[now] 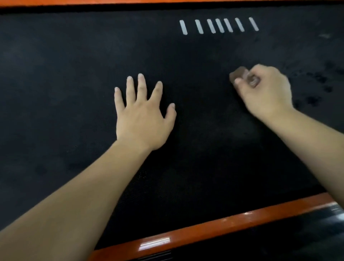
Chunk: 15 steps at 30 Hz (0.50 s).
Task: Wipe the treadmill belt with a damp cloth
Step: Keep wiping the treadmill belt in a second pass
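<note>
Both bare forearms reach forward from the lower edge of the view over the black textured treadmill belt [55,78], which fills almost the whole picture.

The left hand [143,115] lies palm down on the belt, left of the middle. Its fingers [141,85] are straight and spread apart, the thumb is held out to the right, and it holds nothing. The left forearm runs back from it towards the lower left corner.

The right hand [268,93] is further right and a little further up the belt, well apart from the left hand. Its fingers are curled into a loose fist round a small bunched brownish cloth [239,73]. The cloth sticks out at the upper left of the fist, past the knuckles, and sits down against the belt surface. This hand and the cloth are blurred, so the exact hold of each finger cannot be made out. The right forearm comes in from the right edge.

To the right of the cloth hand, the belt shows darker blotches [316,78] on a greyer patch. A row of seven short white dashes [219,26] is printed on the belt above and between the two hands. A glossy orange side rail [204,229] borders the belt along its near edge, and a thin strip of a second orange rail [167,1] shows at the top.
</note>
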{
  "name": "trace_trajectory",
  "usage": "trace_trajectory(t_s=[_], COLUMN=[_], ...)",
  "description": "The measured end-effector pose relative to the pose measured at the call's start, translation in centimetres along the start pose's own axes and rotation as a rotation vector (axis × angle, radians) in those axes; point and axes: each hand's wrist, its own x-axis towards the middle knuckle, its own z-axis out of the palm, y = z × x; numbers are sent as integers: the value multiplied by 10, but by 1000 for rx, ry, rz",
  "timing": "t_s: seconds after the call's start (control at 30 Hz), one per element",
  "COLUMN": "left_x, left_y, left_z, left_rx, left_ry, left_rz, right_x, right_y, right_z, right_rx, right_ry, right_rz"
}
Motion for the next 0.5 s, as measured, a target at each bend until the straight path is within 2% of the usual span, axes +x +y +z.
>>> trace_trajectory(t_s=[0.03, 0.17, 0.2, 0.3, 0.37, 0.47, 0.5], left_x=[0, -4, -3, 3, 5, 4, 5], left_y=[0, 9, 16, 45, 61, 71, 73], left_z=[0, -2, -3, -5, 2, 14, 14], left_rx=[3, -35, -79, -195, -214, -140, -112], left_ry=[13, 106, 104, 27, 22, 74, 73], left_rz=[-4, 55, 51, -70, -141, -175, -183], right_x=[-8, -60, -50, -16, -38, -84, -75], right_y=[-4, -9, 1, 24, 19, 17, 25], right_z=[4, -2, -8, -12, -10, -16, -19], right_rx=[-37, 34, 8, 19, 21, 147, 117], right_ry=[6, -143, -126, -31, -37, -269, -267], right_rz=[-38, -496, -479, -198, -326, -694, -718])
